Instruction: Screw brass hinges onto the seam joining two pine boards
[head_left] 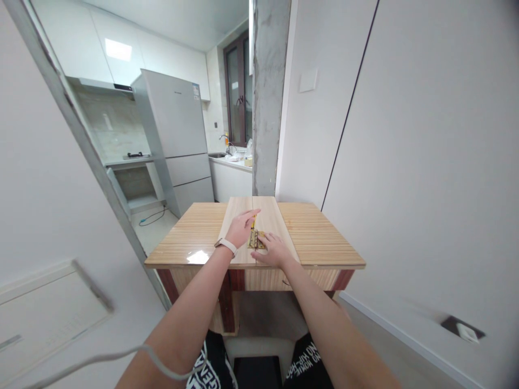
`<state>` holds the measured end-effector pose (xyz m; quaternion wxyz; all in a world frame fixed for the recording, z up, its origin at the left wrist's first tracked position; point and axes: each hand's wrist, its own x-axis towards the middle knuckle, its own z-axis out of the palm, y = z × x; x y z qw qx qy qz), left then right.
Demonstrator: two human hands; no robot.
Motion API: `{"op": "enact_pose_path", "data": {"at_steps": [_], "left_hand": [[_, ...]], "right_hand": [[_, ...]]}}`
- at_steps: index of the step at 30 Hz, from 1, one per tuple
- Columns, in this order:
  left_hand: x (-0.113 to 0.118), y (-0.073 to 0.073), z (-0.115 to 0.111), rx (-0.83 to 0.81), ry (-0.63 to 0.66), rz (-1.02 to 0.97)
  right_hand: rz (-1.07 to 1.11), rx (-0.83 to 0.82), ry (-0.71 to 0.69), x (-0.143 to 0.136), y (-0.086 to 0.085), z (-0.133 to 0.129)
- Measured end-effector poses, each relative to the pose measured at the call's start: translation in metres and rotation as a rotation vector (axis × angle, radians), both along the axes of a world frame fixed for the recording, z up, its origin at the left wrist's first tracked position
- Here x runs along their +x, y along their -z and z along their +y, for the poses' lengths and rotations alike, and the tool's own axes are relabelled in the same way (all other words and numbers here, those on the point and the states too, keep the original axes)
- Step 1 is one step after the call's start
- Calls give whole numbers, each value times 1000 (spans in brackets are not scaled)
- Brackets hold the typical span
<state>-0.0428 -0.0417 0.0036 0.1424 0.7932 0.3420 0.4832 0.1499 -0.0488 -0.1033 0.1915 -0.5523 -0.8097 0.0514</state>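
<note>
Across the seam (255, 262) of two boards (271, 216): one brass hinge (252, 239), right hand (277, 252) at its right leaf (261, 245), grip parted, apparently steadying it; left hand (238, 230) beyond, grip contents unclear.

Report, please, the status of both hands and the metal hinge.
Right hand at hinge, fingers touching. Left hand just beyond, partly hiding yellow item. Hinge lies over boards' seam.

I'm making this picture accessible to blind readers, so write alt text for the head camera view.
Two bare hands work over a brass-coloured hinge lying across the seam of two pale boards on a wood-grain desk. The right hand touches the hinge; the left hand is just beyond. Behind stands a grey fridge.
</note>
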Motion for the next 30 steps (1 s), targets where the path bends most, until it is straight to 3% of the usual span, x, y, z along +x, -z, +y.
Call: {"op": "enact_pose_path", "data": {"at_steps": [6,15,22,30], "left_hand": [[-1,3,3,-55,14,-56],[-2,6,5,-38,-133,-62],[-4,5,10,1,-61,-32],[-11,6,18,-18,-69,-39]], "right_hand": [[2,9,-13,1,-2,-1],[-5,-44,1,1,-5,-2],[0,-40,0,1,-4,-1],[-7,-27,-2,1,-3,0]]}}
